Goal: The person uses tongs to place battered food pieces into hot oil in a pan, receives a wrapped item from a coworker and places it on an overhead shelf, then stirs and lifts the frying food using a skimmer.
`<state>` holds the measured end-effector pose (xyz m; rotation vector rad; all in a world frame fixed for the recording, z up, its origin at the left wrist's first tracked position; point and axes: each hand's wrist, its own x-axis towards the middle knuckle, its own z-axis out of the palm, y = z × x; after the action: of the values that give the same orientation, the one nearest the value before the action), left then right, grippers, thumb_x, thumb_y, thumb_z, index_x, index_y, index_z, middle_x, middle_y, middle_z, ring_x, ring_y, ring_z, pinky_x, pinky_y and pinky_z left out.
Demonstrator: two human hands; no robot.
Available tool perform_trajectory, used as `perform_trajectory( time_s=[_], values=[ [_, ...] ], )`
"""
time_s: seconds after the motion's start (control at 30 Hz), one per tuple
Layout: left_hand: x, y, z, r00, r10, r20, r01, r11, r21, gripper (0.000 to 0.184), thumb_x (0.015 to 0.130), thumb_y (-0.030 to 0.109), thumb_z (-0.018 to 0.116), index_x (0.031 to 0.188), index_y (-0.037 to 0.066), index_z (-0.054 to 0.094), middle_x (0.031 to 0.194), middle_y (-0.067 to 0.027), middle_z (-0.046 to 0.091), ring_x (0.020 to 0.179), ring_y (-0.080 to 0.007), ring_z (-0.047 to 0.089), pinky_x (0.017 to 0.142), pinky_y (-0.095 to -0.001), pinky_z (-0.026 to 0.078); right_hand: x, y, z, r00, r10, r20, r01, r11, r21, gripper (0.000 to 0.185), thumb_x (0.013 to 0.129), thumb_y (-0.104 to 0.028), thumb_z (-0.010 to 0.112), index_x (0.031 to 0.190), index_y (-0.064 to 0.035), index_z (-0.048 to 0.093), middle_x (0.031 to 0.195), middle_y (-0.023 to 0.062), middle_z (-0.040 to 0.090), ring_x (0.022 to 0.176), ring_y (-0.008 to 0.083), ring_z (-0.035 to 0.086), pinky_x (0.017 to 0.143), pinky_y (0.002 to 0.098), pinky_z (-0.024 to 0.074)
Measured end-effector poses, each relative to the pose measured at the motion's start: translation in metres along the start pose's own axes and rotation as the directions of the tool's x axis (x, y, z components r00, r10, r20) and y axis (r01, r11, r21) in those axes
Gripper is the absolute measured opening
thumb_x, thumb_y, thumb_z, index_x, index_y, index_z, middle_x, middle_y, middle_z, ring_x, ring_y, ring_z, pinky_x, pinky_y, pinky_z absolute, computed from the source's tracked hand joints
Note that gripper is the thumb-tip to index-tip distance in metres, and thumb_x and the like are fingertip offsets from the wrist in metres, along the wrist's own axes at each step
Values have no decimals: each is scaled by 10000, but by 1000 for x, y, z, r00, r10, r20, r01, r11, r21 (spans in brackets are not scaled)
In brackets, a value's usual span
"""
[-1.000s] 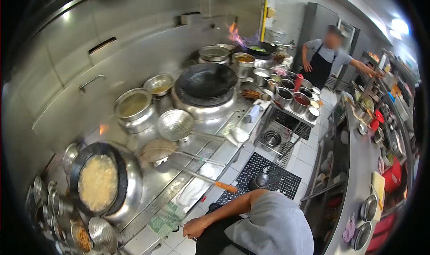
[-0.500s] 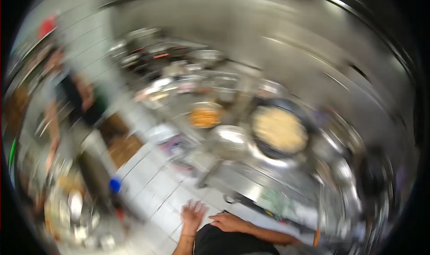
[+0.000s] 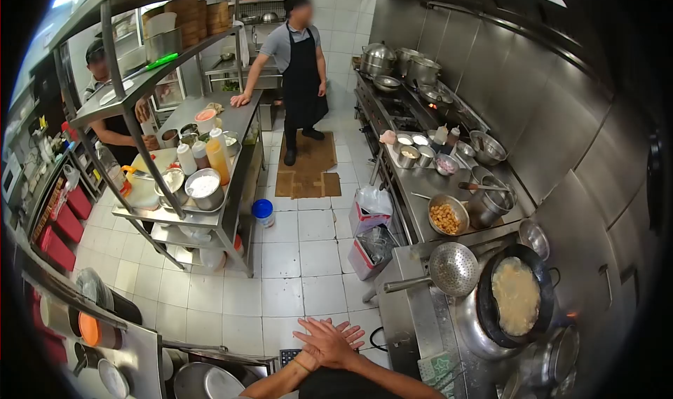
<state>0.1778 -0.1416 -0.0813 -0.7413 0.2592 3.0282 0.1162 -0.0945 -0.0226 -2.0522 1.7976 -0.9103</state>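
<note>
My right hand (image 3: 327, 344) lies across the back of my left hand (image 3: 355, 335) at the bottom middle of the head view, wrists crossed. Both have their fingers stretched out and hold nothing. Much of the left palm and back is covered by the right hand. To their right, a black wok (image 3: 491, 308) with pale, bubbling liquid (image 3: 516, 296) in it sits on the stove. A perforated metal strainer (image 3: 453, 268) rests beside the wok, its handle pointing left.
A bowl of browned cubes (image 3: 444, 215) stands farther up the steel counter. A person in a black apron (image 3: 300, 69) stands in the aisle, one hand on the left prep table (image 3: 242, 122). Another person (image 3: 119, 129) works behind its shelves. A blue-lidded tub (image 3: 263, 212) and bins (image 3: 370, 248) are on the floor.
The view has swung left and steadied from a blur. My hands, side by side before, now overlap, the right over the left. The wok appears farther right and lower.
</note>
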Motion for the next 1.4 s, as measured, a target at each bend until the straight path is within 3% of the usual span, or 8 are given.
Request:
perform_trajectory(
  time_s=[0.5,0.73,0.93,1.1,1.23,1.27,1.33,1.4],
  values=[
    [-72,49,144,635,584,506,-758,598,261,629,963,488,353,1433,70,342,1535,-104,216,1370,-340,276,1108,-477,242,-144,17,-50,704,699,-123,-568,658,494,414,1001,-307,413,1268,-17,539,1198,180,603,1102,202,565,945,311,427],
    [74,-33,-103,954,246,172,-5,-560,828,693,818,457,627,1358,62,447,1256,-330,495,1276,-540,307,1084,-489,298,-154,-22,-30,704,680,-205,-522,691,501,322,972,-259,490,1033,-6,680,969,139,691,906,203,651,816,297,491],
    [-3,-35,-266,711,311,-631,675,-45,737,408,732,412,634,885,44,717,975,-165,690,949,-288,659,830,-378,514,-174,-68,-96,637,547,-543,-451,836,313,96,798,-86,693,816,8,693,923,131,684,776,213,664,699,318,509],
    [-54,-29,-372,720,259,-643,677,-462,572,387,795,342,561,1069,96,680,1054,-123,682,1003,-257,644,823,-384,512,-161,-158,-205,474,327,-818,-472,878,78,305,728,-34,725,1021,6,649,869,114,676,758,233,651,692,330,497],
    [-62,-33,-384,681,363,-636,732,-306,609,398,823,293,521,1148,102,649,1096,-118,672,1032,-247,632,824,-399,505,-169,-235,-245,248,-150,-957,-314,922,-226,281,804,-85,634,1063,23,619,898,146,658,725,208,635,689,334,498],
    [-61,-37,-378,541,375,-753,796,62,602,389,821,283,522,1105,57,662,1068,-166,670,1002,-273,644,789,-398,519,-171,-271,-270,503,-183,-845,-267,897,-353,384,824,-91,641,1177,-8,516,931,134,604,731,209,583,717,361,483],
    [-54,-15,-359,952,-12,-304,134,-880,455,306,806,233,548,946,1,692,992,-175,684,858,-304,679,711,-393,547,-168,-306,-281,645,-259,-719,-193,855,-481,613,786,-29,679,1306,-53,356,979,126,545,770,229,541,769,400,469],
    [-15,-19,-338,723,221,-654,689,-292,663,257,802,222,568,916,32,699,961,-141,695,831,-283,685,728,-403,551,-156,-320,-267,566,-318,-761,-200,842,-501,729,729,39,711,1321,-67,299,995,130,541,802,248,551,793,411,470]
  ],
)
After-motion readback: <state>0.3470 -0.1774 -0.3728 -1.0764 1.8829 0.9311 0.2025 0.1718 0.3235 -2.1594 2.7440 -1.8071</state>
